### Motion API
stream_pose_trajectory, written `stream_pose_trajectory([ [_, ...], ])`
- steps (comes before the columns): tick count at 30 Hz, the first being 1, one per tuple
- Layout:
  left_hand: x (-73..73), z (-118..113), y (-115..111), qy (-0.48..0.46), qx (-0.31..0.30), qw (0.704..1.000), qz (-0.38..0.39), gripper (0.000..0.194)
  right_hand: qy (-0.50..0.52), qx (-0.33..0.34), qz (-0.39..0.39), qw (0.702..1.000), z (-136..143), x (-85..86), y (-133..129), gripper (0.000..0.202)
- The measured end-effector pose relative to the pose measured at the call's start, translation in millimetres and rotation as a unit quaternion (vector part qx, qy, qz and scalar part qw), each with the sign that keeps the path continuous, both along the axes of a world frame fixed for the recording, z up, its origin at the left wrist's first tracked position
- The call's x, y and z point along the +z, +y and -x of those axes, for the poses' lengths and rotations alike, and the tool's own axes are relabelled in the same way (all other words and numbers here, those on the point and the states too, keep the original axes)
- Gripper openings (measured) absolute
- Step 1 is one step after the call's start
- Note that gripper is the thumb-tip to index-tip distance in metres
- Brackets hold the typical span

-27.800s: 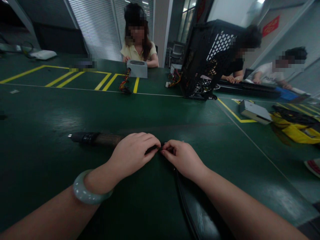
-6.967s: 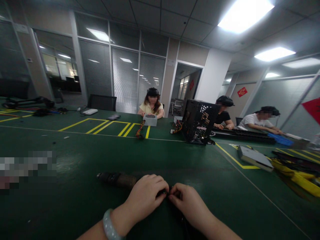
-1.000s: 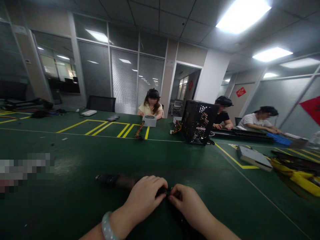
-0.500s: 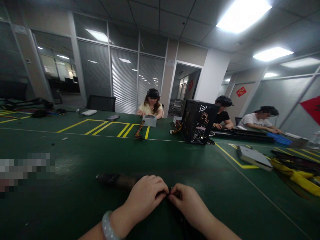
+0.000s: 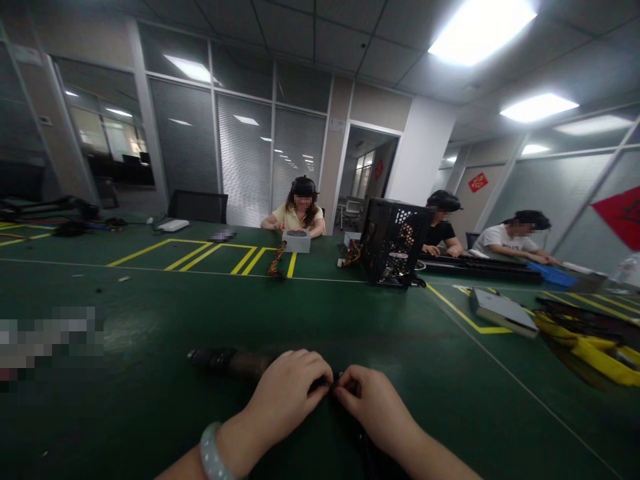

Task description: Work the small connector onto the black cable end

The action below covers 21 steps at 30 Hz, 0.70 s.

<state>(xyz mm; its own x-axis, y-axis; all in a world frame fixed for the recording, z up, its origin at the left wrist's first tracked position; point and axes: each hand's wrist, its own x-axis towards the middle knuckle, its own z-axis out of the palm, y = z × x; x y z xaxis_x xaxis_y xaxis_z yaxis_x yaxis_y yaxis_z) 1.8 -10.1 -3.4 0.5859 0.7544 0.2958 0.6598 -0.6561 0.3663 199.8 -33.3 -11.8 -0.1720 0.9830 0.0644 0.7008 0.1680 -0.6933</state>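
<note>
Left hand and right hand: fingertips pinched on one small dark part between them, detail unresolved. One cylindrical tool, matte brownish barrel, black nose, lies partly behind the left hand on smooth green tabletop. Beyond: one perforated black case.

Slim cylindrical hand tool, black front section, brown barrel, small light tip: lying on its side, tip pointing left. Rear portion obscured by the left hand; a dark end shows between that hand's thumb and fingers. Small dark piece, too shaded to identify: pinched in the right hand, contact with the tool undetermined. Thin black flexible cable: emerging beneath that hand, running toward the viewer.
</note>
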Motion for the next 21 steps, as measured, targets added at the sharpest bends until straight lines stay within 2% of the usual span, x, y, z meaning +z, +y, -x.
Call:
stream_pose_trajectory([
  [3, 0.2, 0.1, -0.5, -0.001, 0.000, 1.000, 0.001, 0.013, 0.001, -0.001, 0.000, 1.000, 0.4, 0.9, -0.4, 0.008],
  [9, 0.3, 0.3, -1.5, -0.010, 0.037, 0.999, 0.012, 0.020, -0.005, 0.000, 0.000, 1.000, -0.6, 1.5, -0.4, 0.009],
  [17, -3.0, -0.1, -1.8, 0.007, 0.055, 0.998, 0.008, 0.019, 0.001, 0.001, 0.010, 1.000, 0.2, 4.6, -1.5, 0.008],
  [21, -0.5, 0.1, -3.1, 0.006, 0.045, 0.999, 0.010, 0.016, 0.002, 0.001, 0.017, 1.000, 0.4, 4.6, -0.9, 0.009],
])
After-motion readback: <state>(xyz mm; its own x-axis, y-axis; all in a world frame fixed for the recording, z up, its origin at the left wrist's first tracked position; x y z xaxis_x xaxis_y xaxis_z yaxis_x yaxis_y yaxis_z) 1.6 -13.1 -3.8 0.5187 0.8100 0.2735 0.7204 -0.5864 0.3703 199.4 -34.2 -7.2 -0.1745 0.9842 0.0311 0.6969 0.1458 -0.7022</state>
